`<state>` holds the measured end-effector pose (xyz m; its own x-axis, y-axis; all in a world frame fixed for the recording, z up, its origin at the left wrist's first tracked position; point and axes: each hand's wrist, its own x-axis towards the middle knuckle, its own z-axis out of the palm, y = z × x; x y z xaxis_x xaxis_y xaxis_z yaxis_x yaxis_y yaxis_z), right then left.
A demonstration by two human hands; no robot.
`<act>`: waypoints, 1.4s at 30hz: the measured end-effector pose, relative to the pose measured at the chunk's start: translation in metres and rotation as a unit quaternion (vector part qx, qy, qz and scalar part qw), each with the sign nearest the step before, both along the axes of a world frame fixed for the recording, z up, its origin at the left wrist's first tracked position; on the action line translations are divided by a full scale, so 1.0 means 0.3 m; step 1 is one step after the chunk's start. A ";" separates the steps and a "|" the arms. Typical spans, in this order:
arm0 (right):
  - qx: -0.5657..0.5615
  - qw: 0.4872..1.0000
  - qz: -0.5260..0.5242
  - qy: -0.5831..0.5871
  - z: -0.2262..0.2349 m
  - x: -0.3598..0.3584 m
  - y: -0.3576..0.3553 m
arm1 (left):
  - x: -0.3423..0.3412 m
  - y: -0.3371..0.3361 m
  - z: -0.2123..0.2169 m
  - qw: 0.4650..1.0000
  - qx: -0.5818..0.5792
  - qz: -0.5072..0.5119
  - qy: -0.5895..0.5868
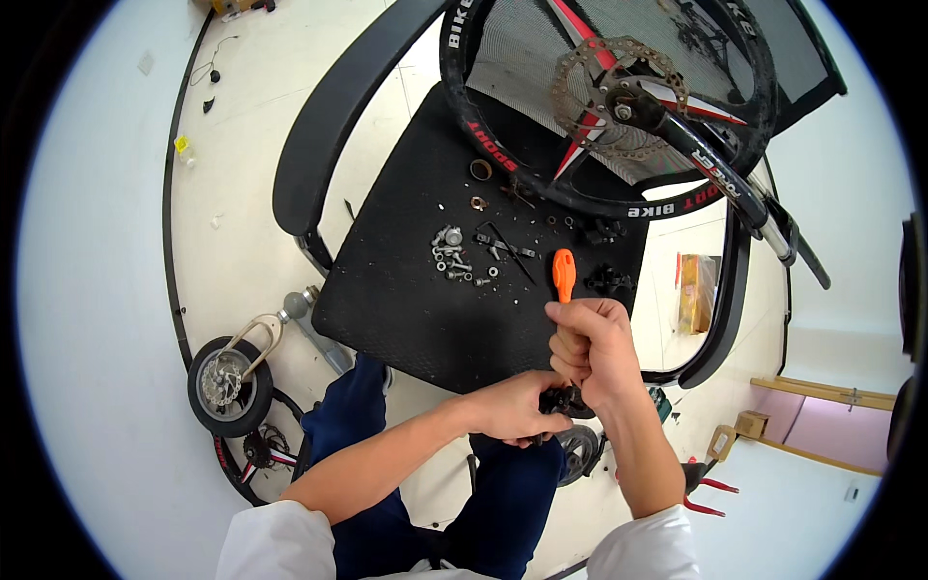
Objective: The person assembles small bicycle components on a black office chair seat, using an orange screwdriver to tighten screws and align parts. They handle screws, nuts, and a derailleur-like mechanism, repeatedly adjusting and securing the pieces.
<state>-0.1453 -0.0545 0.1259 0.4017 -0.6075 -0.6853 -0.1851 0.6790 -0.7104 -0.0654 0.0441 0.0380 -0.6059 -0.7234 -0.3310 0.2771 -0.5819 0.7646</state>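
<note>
Close to the seat's front edge, my left hand (512, 406) is closed around a small black part (555, 400), largely covered by my fingers. My right hand (597, 350) is closed just above it, thumb against curled fingers; what it grips, if anything, is hidden. An orange tool handle (564, 274) shows right beyond the right thumb, its lower end meeting the hand in view; I cannot tell whether it is touched. On the black chair seat (406, 300) are loose bolts and nuts (451, 253), a black hex key (512, 256) and small black parts (609, 280).
A bike wheel (512, 184) with a brake disc (621, 97) and fork (720, 174) leans on the chair's mesh back. Armrests (309, 164) flank the seat. At the lower left stand a small wheel (230, 387) and another wheel (227, 464). A red fork (710, 493) lies right.
</note>
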 end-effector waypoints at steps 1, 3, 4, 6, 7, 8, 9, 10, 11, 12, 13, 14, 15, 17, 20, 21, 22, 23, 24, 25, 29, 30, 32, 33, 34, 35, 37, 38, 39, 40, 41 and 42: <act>0.002 1.000 -0.014 -0.010 -0.007 -0.003 -0.004 | 0.010 0.000 0.003 1.000 -0.006 0.005 0.007; -0.001 1.000 -0.020 -0.019 -0.010 -0.017 -0.009 | -0.010 -0.002 -0.012 0.999 -0.024 0.027 -0.011; -0.087 0.996 0.013 -0.002 -0.041 -0.031 -0.005 | -0.022 -0.005 -0.022 0.998 -0.034 0.039 -0.021; -0.258 0.963 0.073 0.031 -0.118 -0.058 0.005 | -0.042 -0.022 -0.032 0.993 -0.037 0.090 -0.069; -0.283 0.950 0.127 0.041 -0.109 -0.065 -0.006 | -0.042 -0.035 -0.034 0.987 -0.040 0.119 -0.096; -0.327 0.932 0.151 0.040 -0.106 -0.051 -0.013 | -0.035 -0.049 -0.036 0.989 -0.013 0.133 -0.069; -0.371 0.911 0.174 0.039 -0.103 -0.032 -0.024 | -0.025 -0.067 -0.038 0.988 0.014 0.146 -0.042; -0.413 0.888 0.196 0.039 -0.100 -0.015 -0.030 | -0.008 -0.084 -0.042 0.986 0.041 0.160 -0.014; -0.387 0.901 0.193 0.034 -0.099 -0.014 -0.026 | 0.011 -0.101 -0.045 0.980 0.042 0.193 0.033; -0.430 0.878 0.204 0.061 -0.101 -0.010 -0.022 | 0.033 -0.116 -0.046 0.972 0.031 0.222 0.070; -0.488 0.845 0.203 0.084 -0.106 -0.001 -0.018 | 0.050 -0.122 -0.043 0.965 0.037 0.249 0.070; -0.541 0.811 0.198 0.105 -0.114 0.007 -0.010 | 0.074 -0.121 -0.030 0.958 0.045 0.275 0.066; -0.570 0.789 0.203 0.108 -0.115 0.011 -0.011 | 0.100 -0.127 -0.028 0.964 0.026 0.263 0.042; -0.545 0.821 0.161 0.052 -0.119 0.005 0.000 | 0.137 -0.130 -0.053 0.968 0.036 0.244 0.041; -0.523 0.842 0.130 0.022 -0.148 0.000 0.016 | 0.191 -0.130 -0.079 0.975 0.069 0.209 -0.029; -0.534 0.835 0.125 0.037 -0.153 0.009 0.025 | 0.200 -0.129 -0.091 0.973 0.073 0.214 -0.044; -0.546 0.828 0.120 0.052 -0.160 0.020 0.035 | 0.205 -0.128 -0.099 0.971 0.078 0.218 -0.059; -0.582 0.804 0.108 0.053 -0.175 0.038 0.055 | 0.212 -0.124 -0.081 0.967 0.071 0.237 -0.067; -0.598 0.789 0.139 0.034 -0.169 0.056 0.067 | 0.222 -0.126 -0.081 0.967 0.069 0.224 -0.097; -0.574 0.803 0.159 0.017 -0.169 0.060 0.060 | 0.238 -0.130 -0.084 0.967 0.067 0.211 -0.126; -0.429 0.876 0.201 -0.088 -0.174 0.064 0.026 | 0.263 -0.119 -0.064 0.967 0.064 0.202 -0.141; -0.417 0.876 0.221 -0.098 -0.172 0.063 0.029 | 0.275 -0.118 -0.075 0.968 0.057 0.202 -0.137; -0.456 0.872 0.116 -0.132 -0.182 0.063 0.024 | 0.298 -0.106 -0.036 0.966 0.121 0.224 -0.042; -0.498 0.860 0.076 -0.086 -0.198 0.041 0.011 | 0.323 -0.109 -0.062 0.974 0.090 0.208 0.008; -0.536 0.842 0.035 -0.039 -0.231 0.015 -0.002 | 0.346 -0.105 -0.054 0.972 0.079 0.220 0.006; -0.538 0.843 0.019 -0.022 -0.277 -0.013 -0.010 | 0.353 -0.091 -0.055 0.954 0.095 0.282 0.034; -0.465 0.883 0.021 0.064 -0.301 -0.030 -0.023 | 0.372 -0.086 -0.098 0.938 0.080 0.329 0.080; -0.445 0.883 0.050 0.141 -0.304 -0.012 -0.022 | 0.366 -0.086 -0.096 0.923 0.090 0.370 0.060; -0.480 0.861 0.048 0.161 -0.331 0.003 -0.014 | 0.333 -0.109 -0.084 0.909 0.098 0.402 0.046; -0.515 0.836 0.046 0.181 -0.367 0.018 -0.006 | 0.312 -0.117 -0.077 0.895 0.105 0.433 0.032; -0.564 0.801 0.073 0.188 -0.375 0.030 -0.012 | 0.318 -0.122 -0.084 0.902 0.067 0.425 0.043; -0.579 0.796 0.052 0.168 -0.375 0.036 -0.008 | 0.313 -0.125 -0.087 0.893 0.064 0.444 0.039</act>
<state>-0.1345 -0.0569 0.0134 0.4036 -0.8854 0.2306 -0.5091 -0.4267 -0.7475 0.0285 0.0065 0.0120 0.1631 -0.8896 -0.4267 0.7227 -0.1866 0.6654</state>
